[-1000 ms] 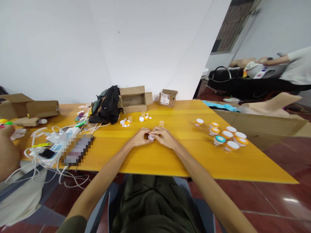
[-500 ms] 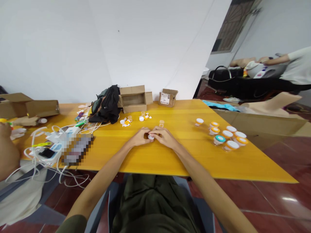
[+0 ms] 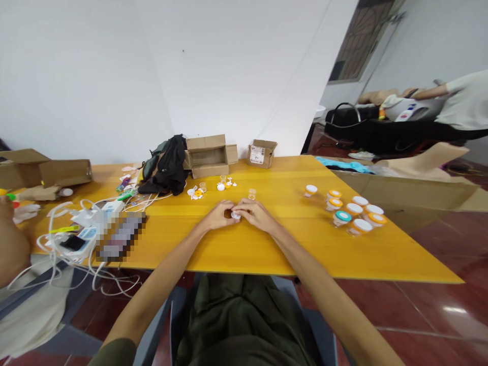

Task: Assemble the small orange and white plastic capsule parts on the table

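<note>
Over the middle of the table, my left hand (image 3: 218, 217) and my right hand (image 3: 256, 213) meet around a small white round lid (image 3: 236, 215). Fingers of both hands close on it from either side, and they hide most of it and whatever lies under it. Just beyond my right hand stands a small clear cup (image 3: 252, 194). Farther back, white and orange loose round parts (image 3: 196, 193) lie near another clear cup (image 3: 203, 186). More white pieces (image 3: 221, 187) are grouped to the right of those, with a clear cup (image 3: 223, 179) behind.
Several lidded jars (image 3: 354, 209) with white, orange and teal tops stand at the right. An open cardboard box (image 3: 209, 155), a smaller box (image 3: 261, 154) and a black bag (image 3: 168, 165) line the back. Cables and a power strip (image 3: 82, 239) crowd the left, near another person's arm (image 3: 13, 244).
The view has shifted slightly, so the table things sit a little farther left. Both hands keep their hold on the white lid, with hardly any visible movement.
</note>
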`<action>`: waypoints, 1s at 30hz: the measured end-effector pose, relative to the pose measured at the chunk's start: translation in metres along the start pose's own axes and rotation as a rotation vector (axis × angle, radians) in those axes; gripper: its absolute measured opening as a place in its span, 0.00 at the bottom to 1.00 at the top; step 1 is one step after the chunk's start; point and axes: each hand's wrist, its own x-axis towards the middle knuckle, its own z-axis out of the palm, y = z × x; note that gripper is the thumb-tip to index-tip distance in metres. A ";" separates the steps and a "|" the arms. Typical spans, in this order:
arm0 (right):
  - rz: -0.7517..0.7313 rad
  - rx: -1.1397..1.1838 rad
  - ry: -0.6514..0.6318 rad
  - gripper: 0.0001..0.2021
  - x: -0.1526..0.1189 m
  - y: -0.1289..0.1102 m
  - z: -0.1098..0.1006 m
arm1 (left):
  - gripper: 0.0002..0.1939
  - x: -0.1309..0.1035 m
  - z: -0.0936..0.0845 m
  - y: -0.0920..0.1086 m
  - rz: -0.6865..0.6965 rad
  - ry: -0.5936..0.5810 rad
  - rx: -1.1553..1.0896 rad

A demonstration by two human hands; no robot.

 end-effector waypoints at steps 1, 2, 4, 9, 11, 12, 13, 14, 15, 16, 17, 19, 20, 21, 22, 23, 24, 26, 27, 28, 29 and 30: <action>0.003 -0.004 0.000 0.12 0.000 0.000 0.000 | 0.09 0.000 0.000 0.000 -0.004 0.000 0.002; 0.005 -0.007 0.001 0.12 0.000 0.000 0.000 | 0.09 0.000 0.000 0.001 -0.006 0.001 0.003; 0.008 -0.013 0.006 0.12 0.000 0.000 0.000 | 0.09 0.000 0.000 0.002 -0.005 0.002 -0.002; 0.005 0.000 0.007 0.12 0.000 0.001 0.001 | 0.09 0.000 -0.001 0.001 0.012 0.002 -0.017; -0.006 0.016 0.001 0.12 0.001 0.001 0.000 | 0.09 0.000 -0.001 0.001 0.021 0.007 -0.020; -0.008 0.021 0.001 0.12 0.001 0.001 0.000 | 0.09 0.000 -0.001 0.001 0.025 0.008 -0.022; -0.008 0.023 0.001 0.12 0.001 0.000 0.000 | 0.09 0.000 -0.001 0.001 0.028 0.009 -0.025; -0.006 0.022 0.002 0.12 0.001 0.000 0.000 | 0.09 0.000 -0.001 0.001 0.027 0.007 -0.027; -0.005 0.018 0.004 0.12 0.001 0.000 0.000 | 0.09 0.000 -0.001 0.001 0.022 0.005 -0.029; -0.003 0.011 0.005 0.12 0.001 0.000 0.000 | 0.09 0.000 -0.001 0.001 0.015 0.003 -0.029; -0.003 0.004 0.006 0.12 0.001 -0.001 0.000 | 0.09 0.000 -0.001 0.001 0.007 0.001 -0.027; -0.005 -0.008 0.011 0.12 0.001 -0.001 0.001 | 0.09 0.000 -0.001 0.001 -0.004 0.001 -0.025; -0.006 -0.012 0.013 0.12 0.001 -0.001 0.001 | 0.10 0.000 -0.001 0.001 -0.002 0.002 -0.026; -0.007 -0.014 0.015 0.12 0.002 -0.001 0.001 | 0.10 0.000 -0.001 0.001 0.002 0.004 -0.028; -0.008 -0.014 0.015 0.12 0.002 -0.001 0.001 | 0.10 0.001 -0.001 0.000 0.008 0.004 -0.031; -0.008 -0.012 0.014 0.12 0.002 0.000 0.002 | 0.09 0.001 -0.001 0.000 0.011 0.002 -0.033; -0.008 -0.010 0.012 0.12 0.002 0.000 0.002 | 0.09 0.001 -0.001 0.000 0.011 0.001 -0.033; -0.005 -0.008 0.009 0.11 0.002 0.000 0.001 | 0.09 0.001 -0.001 0.001 0.004 -0.005 -0.029; -0.003 -0.011 0.008 0.11 0.002 -0.001 0.001 | 0.10 0.001 -0.001 0.001 -0.001 -0.008 -0.027; 0.000 -0.016 0.009 0.11 0.002 -0.001 0.002 | 0.10 0.001 -0.002 0.001 -0.004 -0.009 -0.026; 0.004 -0.023 0.013 0.11 0.002 -0.001 0.002 | 0.10 0.001 -0.002 0.001 -0.005 -0.008 -0.025; 0.008 -0.030 0.019 0.11 0.002 -0.002 0.002 | 0.09 0.000 -0.002 0.002 -0.006 -0.006 -0.023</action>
